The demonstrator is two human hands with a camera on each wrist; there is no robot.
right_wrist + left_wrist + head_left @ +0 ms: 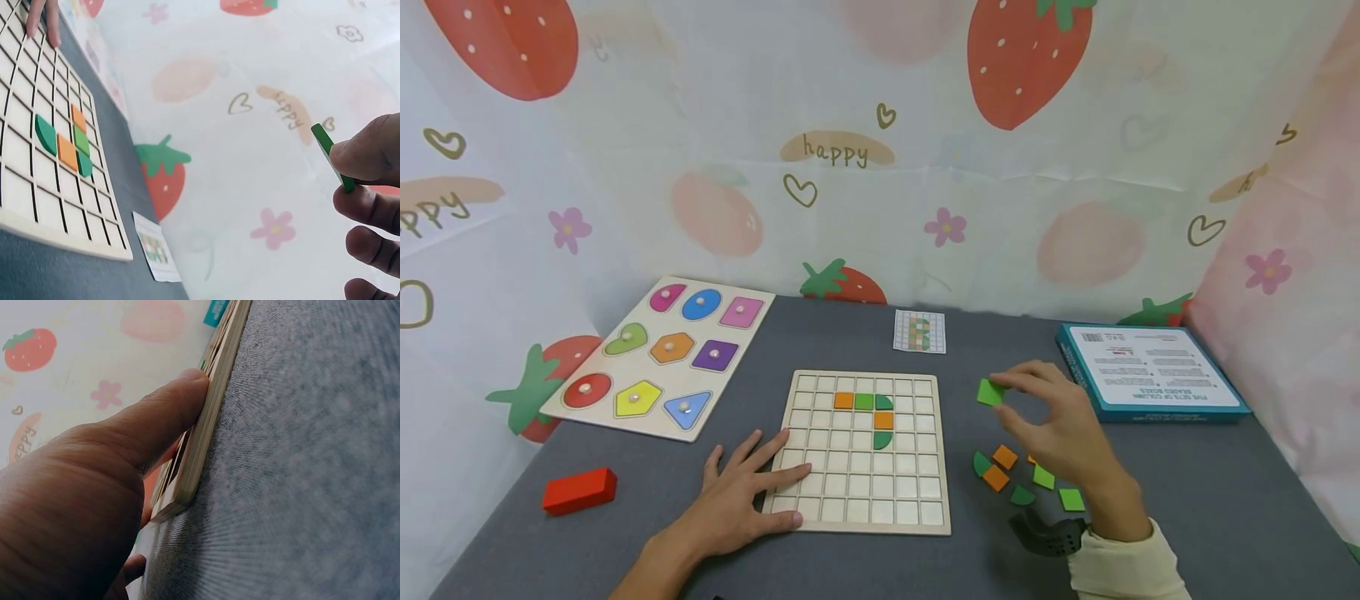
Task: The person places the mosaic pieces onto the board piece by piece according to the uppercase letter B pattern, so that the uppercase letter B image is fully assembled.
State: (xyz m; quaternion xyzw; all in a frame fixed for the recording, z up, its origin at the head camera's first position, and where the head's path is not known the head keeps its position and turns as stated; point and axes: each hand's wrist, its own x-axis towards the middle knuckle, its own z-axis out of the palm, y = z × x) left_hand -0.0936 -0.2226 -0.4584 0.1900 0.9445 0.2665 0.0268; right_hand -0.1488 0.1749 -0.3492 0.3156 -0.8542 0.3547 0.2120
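Observation:
My right hand (1056, 421) pinches a light green square tile (990, 392) between thumb and index finger, raised to the right of the wooden grid board (868, 527). In the right wrist view the tile (332, 156) shows edge-on. My left hand (737, 496) rests with spread fingers on the board's left side; the left wrist view shows the thumb (169, 403) on its edge. Seated in upper cells are orange squares (844, 401), a green square (864, 402) and dark green quarter-rounds (882, 439). Loose orange tiles (996, 477), green squares (1072, 500) and dark green pieces (1022, 496) lie below my right hand.
A small pattern card (919, 332) lies behind the board. At the left are a knobbed shape puzzle (658, 358) and a red block (579, 492). A teal-edged box (1153, 372) sits at the back right. A printed curtain (865, 208) hangs behind the grey table (1210, 500).

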